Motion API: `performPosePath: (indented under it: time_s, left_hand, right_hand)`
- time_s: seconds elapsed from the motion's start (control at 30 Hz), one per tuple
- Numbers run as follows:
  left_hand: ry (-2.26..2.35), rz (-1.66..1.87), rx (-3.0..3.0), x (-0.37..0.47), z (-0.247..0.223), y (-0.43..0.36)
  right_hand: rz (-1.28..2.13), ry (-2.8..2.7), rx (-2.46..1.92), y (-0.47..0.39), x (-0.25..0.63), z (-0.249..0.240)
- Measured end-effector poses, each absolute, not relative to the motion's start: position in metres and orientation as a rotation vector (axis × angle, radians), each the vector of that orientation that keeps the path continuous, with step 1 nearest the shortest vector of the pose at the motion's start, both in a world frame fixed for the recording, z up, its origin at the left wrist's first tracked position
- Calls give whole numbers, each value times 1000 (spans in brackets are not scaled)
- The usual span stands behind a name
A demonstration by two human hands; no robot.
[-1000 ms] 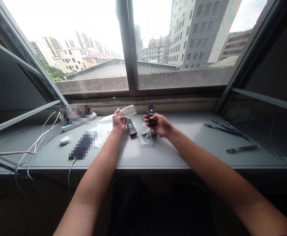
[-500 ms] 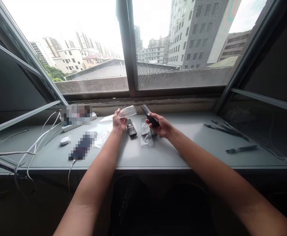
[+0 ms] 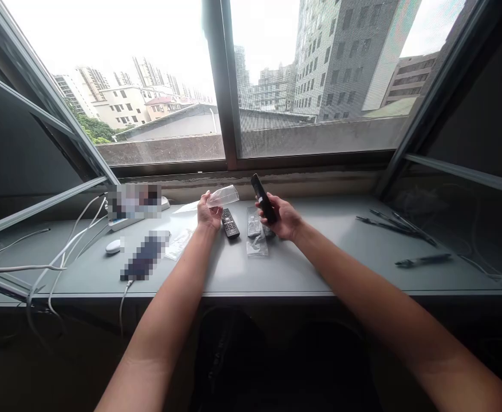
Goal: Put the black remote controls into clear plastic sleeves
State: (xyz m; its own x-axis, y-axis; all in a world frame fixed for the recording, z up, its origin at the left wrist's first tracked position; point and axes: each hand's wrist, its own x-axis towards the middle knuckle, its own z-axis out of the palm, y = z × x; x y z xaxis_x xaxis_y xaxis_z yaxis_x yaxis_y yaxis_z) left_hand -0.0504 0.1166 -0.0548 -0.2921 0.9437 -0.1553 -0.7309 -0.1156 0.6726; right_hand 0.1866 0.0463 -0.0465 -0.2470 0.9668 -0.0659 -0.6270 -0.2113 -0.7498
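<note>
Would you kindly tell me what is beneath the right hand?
Below the right hand, a bagged remote control and part of a dark item show. The hand hides the rest, so I cannot identify that item.

Daylit windows (image 3: 147, 80) overlook buildings (image 3: 340, 63) above a gray desk (image 3: 302, 274).

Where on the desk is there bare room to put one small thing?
A wide bare patch of the desk lies between the right hand and the pens. Another lies between the forearms, from the bagged remote to the front edge. It is crowded at left, with white cables, and in the middle, around the loose remote.
</note>
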Motion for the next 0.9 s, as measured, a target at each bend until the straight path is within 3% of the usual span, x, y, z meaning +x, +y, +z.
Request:
performPosePath:
  time_s: [0.6,0.9]
  left_hand:
    - [787,1705,380,-51,-56,118]
    - [777,1710,378,-51,-56,118]
  right_hand:
    - [753,-1498,-684,37,179,-52]
    - [859,-1437,-714,30,175,-48]
